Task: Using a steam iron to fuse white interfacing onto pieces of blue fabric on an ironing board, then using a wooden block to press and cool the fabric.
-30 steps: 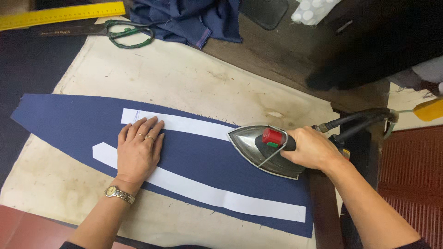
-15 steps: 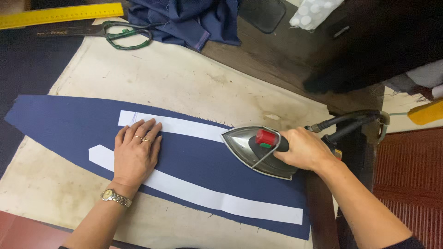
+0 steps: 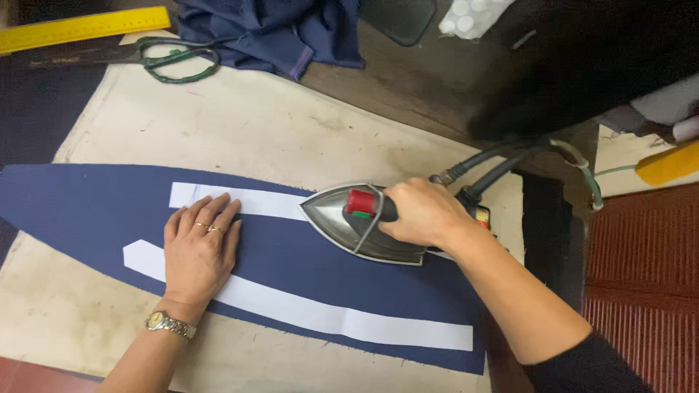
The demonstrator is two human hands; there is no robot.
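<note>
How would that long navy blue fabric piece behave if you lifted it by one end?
The navy blue fabric piece is probably floppy: it lies flat under the left hand. Likely light and thin. The white strips might stiffen it slightly.

Left hand (image 3: pixel 198 247) lies flat, palm down, fingers together and pointing away from the body — rings on two fingers, a watch at the wrist. Its forearm runs in from the lower left. Right hand (image 3: pixel 421 212) is curled into a closed grip, knuckles up — its forearm angles in from the lower right, dark sleeve pushed up near the elbow.
</note>
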